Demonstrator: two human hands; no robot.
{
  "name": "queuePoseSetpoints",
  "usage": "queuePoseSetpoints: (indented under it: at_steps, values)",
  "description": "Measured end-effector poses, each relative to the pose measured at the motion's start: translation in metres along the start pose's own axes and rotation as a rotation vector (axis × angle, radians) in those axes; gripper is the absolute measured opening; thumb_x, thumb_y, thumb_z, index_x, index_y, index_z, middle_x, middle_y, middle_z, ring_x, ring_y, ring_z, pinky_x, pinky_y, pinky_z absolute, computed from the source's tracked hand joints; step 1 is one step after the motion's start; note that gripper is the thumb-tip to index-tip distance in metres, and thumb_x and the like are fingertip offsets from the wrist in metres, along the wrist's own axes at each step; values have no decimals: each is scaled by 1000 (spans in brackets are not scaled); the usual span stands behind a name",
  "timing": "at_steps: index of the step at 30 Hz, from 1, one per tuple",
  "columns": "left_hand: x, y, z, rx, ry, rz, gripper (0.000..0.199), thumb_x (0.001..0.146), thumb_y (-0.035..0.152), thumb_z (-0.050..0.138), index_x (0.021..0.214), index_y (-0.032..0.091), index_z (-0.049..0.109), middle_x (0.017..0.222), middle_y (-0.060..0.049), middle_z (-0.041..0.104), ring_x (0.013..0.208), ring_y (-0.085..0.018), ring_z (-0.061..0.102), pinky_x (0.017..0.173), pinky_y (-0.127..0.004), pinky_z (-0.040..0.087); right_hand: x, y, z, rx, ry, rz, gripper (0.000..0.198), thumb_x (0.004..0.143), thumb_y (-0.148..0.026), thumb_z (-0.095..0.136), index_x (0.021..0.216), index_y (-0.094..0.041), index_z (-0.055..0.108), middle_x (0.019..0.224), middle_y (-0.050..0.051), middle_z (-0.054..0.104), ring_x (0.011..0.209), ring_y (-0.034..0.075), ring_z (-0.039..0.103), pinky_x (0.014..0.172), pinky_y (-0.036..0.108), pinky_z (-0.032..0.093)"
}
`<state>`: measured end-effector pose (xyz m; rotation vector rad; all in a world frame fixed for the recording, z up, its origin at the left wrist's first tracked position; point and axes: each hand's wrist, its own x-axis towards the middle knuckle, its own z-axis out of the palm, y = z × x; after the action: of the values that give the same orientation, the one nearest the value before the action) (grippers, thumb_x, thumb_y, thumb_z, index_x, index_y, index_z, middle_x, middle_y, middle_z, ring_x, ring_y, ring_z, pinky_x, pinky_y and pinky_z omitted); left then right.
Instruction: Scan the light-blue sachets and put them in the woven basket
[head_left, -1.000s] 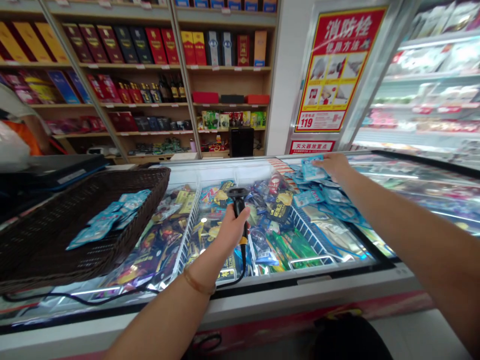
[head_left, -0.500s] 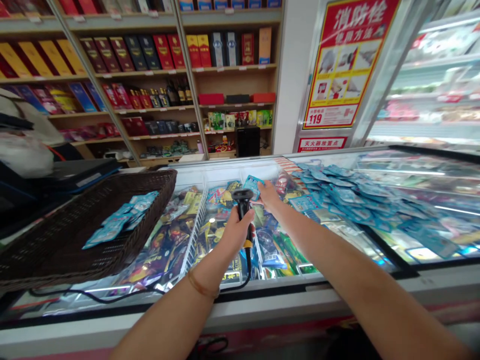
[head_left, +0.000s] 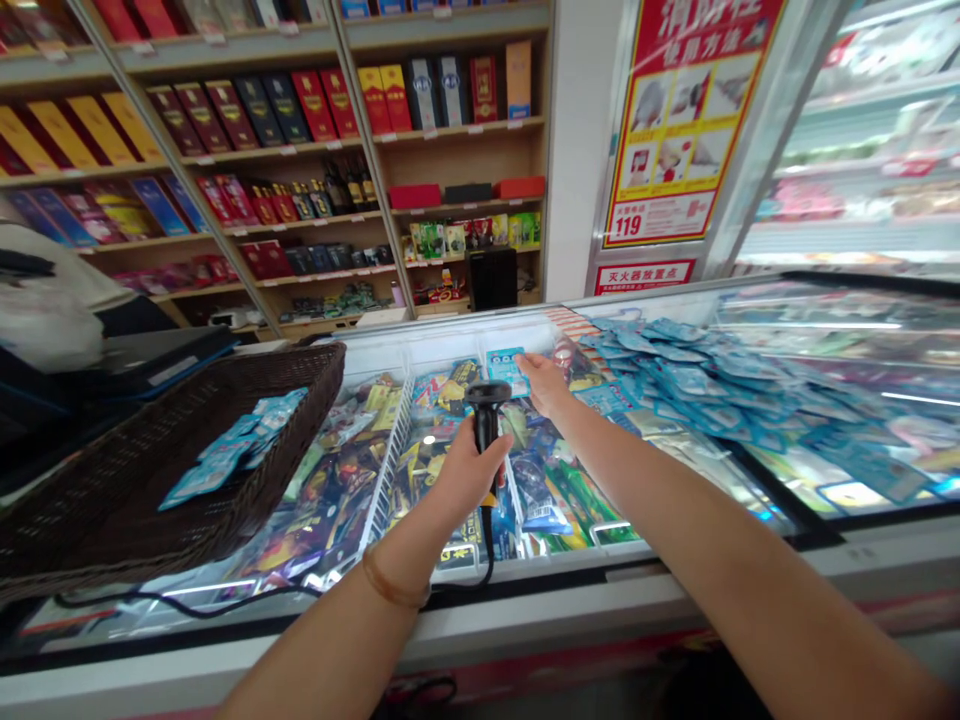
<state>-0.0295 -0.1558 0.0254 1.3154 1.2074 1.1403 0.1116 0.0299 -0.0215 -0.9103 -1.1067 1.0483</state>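
My left hand point(head_left: 480, 462) is wrapped round the handle of a black barcode scanner point(head_left: 487, 393), which stands upright over the freezer's glass top. Its cable hangs down and runs off to the left. Just beyond the scanner head, my right hand point(head_left: 545, 383) pinches a blue packet point(head_left: 506, 370) by its right edge. To the right lies a big heap of similar blue packets point(head_left: 705, 385) on the glass. Several more blue packets point(head_left: 240, 440) rest in a dark brown woven basket point(head_left: 315, 415) at the left.
Under the glass of the chest freezer point(head_left: 540, 590) are colourful wrapped goods and white wire dividers point(head_left: 390, 455). Shelves of boxes and bottles point(head_left: 270, 150) stand behind. A person point(head_left: 60, 270) is partly visible at far left. A red and yellow poster point(head_left: 690, 130) hangs on the wall.
The blue packet in my right hand has turned flatter and squarer to the view, behind the scanner. My left hand still grips the scanner. The view has shifted slightly.
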Motion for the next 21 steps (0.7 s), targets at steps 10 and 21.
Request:
queuePoseSetpoints:
  at_steps: [10,21]
  values:
    - [0,1,-1,9,5,-14,38,80,45,70,93,23,44,53,7,53,43,-12,50,49,-25,40,-4,-6,0,109,87,29,22,65,-31,80,84,-20,78,91,1,80,100,22,72,95,37,53]
    - [1,-3,-1,35,-4,1,39,80,47,70,95,22,44,54,8,52,43,-12,49,48,-24,40,-10,-11,1,-1,-16,114,15,65,-22,79,70,-20,65,58,-4,66,66,18,69,75,36,60]
